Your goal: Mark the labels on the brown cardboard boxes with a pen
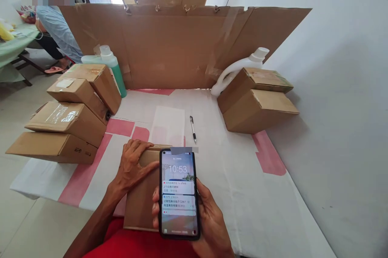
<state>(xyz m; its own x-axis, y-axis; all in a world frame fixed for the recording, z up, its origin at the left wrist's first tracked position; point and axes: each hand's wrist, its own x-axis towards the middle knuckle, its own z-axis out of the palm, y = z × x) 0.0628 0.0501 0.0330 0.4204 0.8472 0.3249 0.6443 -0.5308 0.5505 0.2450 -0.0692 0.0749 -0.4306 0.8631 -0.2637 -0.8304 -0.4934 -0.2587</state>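
Observation:
My right hand [212, 217] is closed around a black smartphone [178, 221], held upright with its lit lock screen facing me. The screen reads 10:53 above several notifications. Behind the phone, a brown cardboard box [141, 201] leans at the near edge of the table, just above my lap. My left hand [131, 167] grips the box's upper left corner, fingers over the far edge and thumb along its face towards the phone. The phone and my right fingers cover the box's right part. Beyond the box lie a white sheet of paper [168, 122] and a black-and-clear pen [193, 129].
Several cardboard boxes [81, 116] stand at the left beside a green liquid bottle [117, 70]. More boxes [257, 108] and a white jug [239, 66] are at the right. A cardboard panel [169, 48] closes the back. Two people are beyond; a wall [342, 100] runs along the right.

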